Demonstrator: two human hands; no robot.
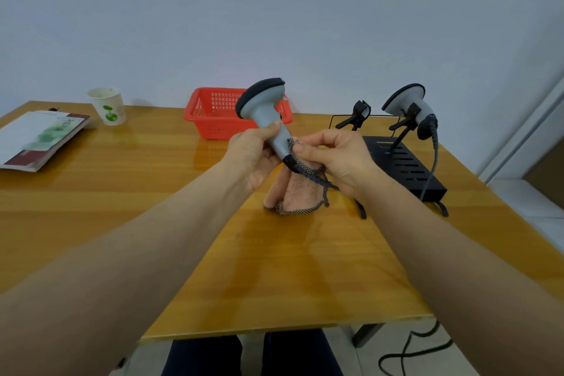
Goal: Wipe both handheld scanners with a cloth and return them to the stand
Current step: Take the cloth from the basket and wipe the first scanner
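Grey scanner [262, 104]: held above table [274, 268] centre, head tilted toward 11 o'clock, base down. Left hand [253, 156] grips the handle, fingers curled round it. Right hand [338, 159] pinches the pink cloth [300, 192] against the handle's lower end; the rest hangs toward the table.

Judged: handle wipe in hand. Hold the left grip firm, turn the handle, draw the cloth up toward the head.

Second scanner [406, 101] sits clipped on the stand [406, 165] at 2 o'clock; the cradle [358, 114] beside it is free. Red basket [210, 119] at 12.
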